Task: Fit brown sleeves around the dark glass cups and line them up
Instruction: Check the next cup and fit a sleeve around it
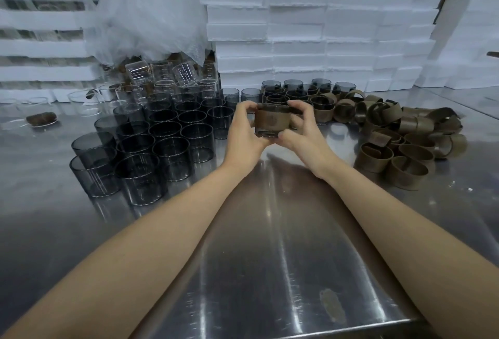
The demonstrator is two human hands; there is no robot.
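Head view: my left hand (pixel 244 133) and right hand (pixel 299 133) both hold one dark cup (pixel 272 108) up off the steel table (pixel 270 244), about the middle of the scene. A brown sleeve (pixel 271 121) sits around the cup's body, with dark glass showing above it at the rim and below it at the base. My left hand grips the cup's left side, fingers curled up to the rim, thumb low by the base. My right hand grips the right side, fingertips pinching at the top edge, thumb against the sleeve's lower edge. The cup is upright, maybe slightly tilted, I can't tell which. Left of my hands, a block of bare dark cups (pixel 164 147) stands in close rows on the table, touching or nearly so. Far and just right of my hands, sleeved cups (pixel 294 95) are grouped together. Further right lies a heap of loose sleeves (pixel 399 133), some upright, some on their sides. Far left are clear glasses (pixel 162 74), partly under hanging plastic wrap (pixel 151 9). White foam boxes (pixel 310 28) are stacked along the far side.
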